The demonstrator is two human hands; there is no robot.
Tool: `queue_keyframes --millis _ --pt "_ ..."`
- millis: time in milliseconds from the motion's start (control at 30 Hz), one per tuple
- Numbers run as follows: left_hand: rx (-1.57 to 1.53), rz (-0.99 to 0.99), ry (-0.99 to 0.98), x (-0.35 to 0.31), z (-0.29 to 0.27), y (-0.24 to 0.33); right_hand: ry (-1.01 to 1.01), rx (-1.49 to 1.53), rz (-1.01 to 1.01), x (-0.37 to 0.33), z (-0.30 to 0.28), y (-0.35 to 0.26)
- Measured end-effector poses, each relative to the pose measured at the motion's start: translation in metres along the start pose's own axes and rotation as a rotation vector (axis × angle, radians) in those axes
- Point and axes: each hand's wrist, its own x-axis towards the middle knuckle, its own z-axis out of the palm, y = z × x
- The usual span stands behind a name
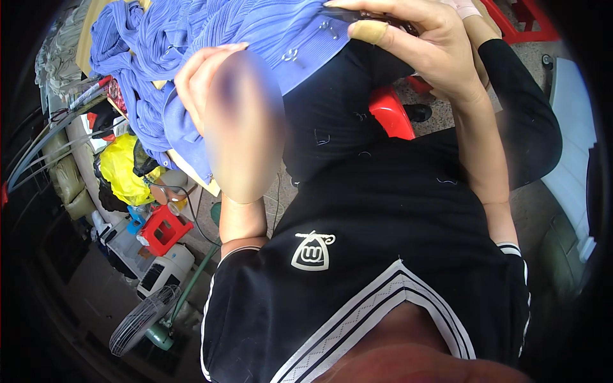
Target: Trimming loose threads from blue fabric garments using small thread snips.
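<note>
A periwinkle-blue ribbed knit garment (211, 32) lies bunched over the table edge and across my lap, with loose white threads on it. My left hand (220, 108) rests at its near edge, fingers curled against the cloth; a smeared patch hides much of this hand. At the garment's right edge, my right hand (428, 48) has its thumb and fingers bent around a narrow dark tool (408, 27), its kind mostly hidden by the fingers. A tan wrap (368, 31) covers the right thumb's tip. Black trousers lie beneath the cloth's edge.
A red plastic stool (391, 113) shows between my legs. To the left are a yellow bag (124, 169), a red stool (165, 230) and a standing fan (143, 319). A pale curved panel (571, 134) stands at the right. Another red stool (523, 22) is at the far right.
</note>
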Motion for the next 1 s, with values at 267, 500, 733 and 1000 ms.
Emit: queue_keyframes --millis 267,500,733,1000 --pt "-0.145 -0.259 0.080 -0.020 -0.009 -0.023 -0.012 0.001 0.082 -0.004 0.005 -0.010" --pt "-0.132 -0.154 0.141 -0.010 -0.016 -0.017 -0.051 -0.010 0.131 -0.003 0.006 -0.023" --pt "0.165 0.104 -0.113 0.017 -0.020 0.014 -0.107 -0.226 -0.136 -0.001 0.005 -0.019" --pt "0.217 0.270 -0.029 0.015 -0.013 0.006 -0.154 -0.403 -0.089 0.013 0.007 -0.046"
